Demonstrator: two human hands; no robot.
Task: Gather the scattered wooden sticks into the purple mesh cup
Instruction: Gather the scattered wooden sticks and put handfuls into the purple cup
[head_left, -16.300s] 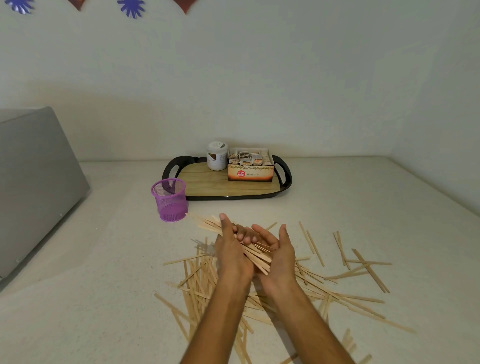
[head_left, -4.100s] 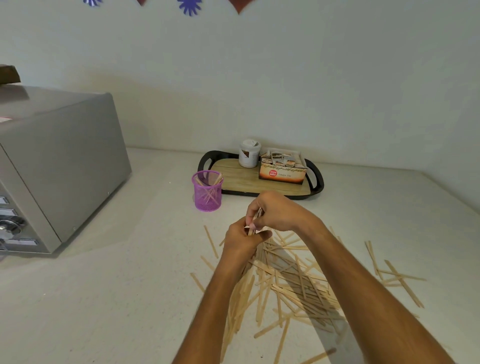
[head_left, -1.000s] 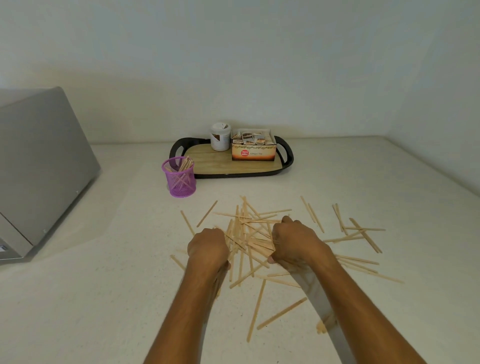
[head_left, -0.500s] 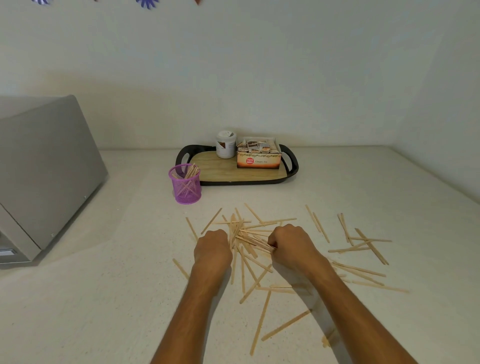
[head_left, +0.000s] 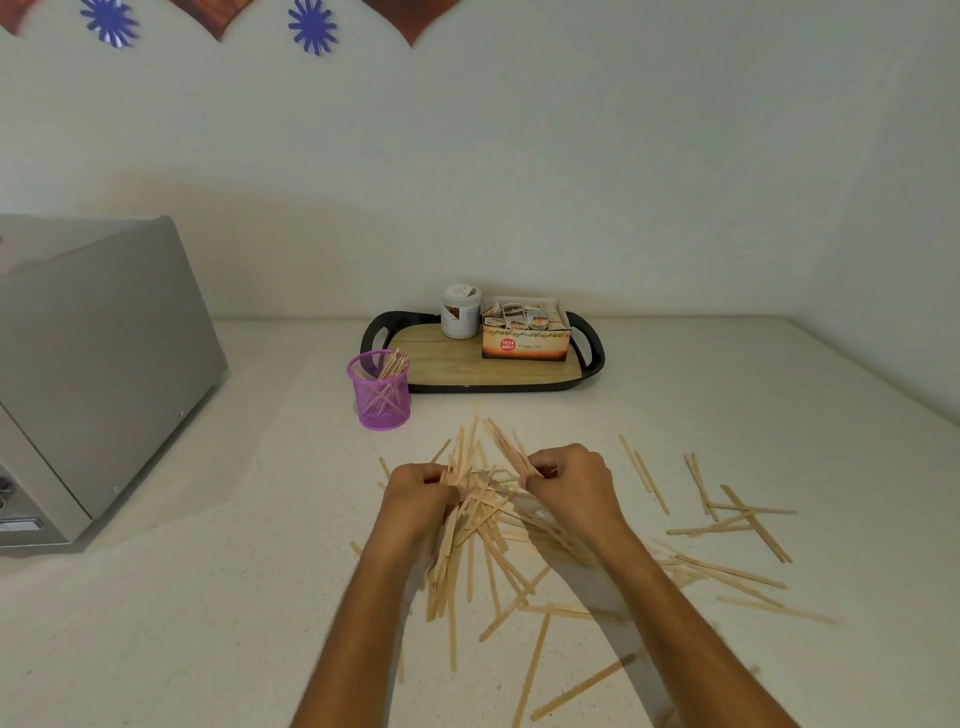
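Sticks (head_left: 470, 512) bunched between left hand (head_left: 418, 499) and right hand (head_left: 574, 483).

Since a second ago both hands raised bunches of wooden sticks (head_left: 470, 519): the left hand (head_left: 418, 501) and right hand (head_left: 569, 483) clutched them off the counter.

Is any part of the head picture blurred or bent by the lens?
Head view: the forearms near the bottom edge look motion-blurred; the wide lens curves the counter edges; the purple cup and tray stay sharp; soft shadows fall under both arms.
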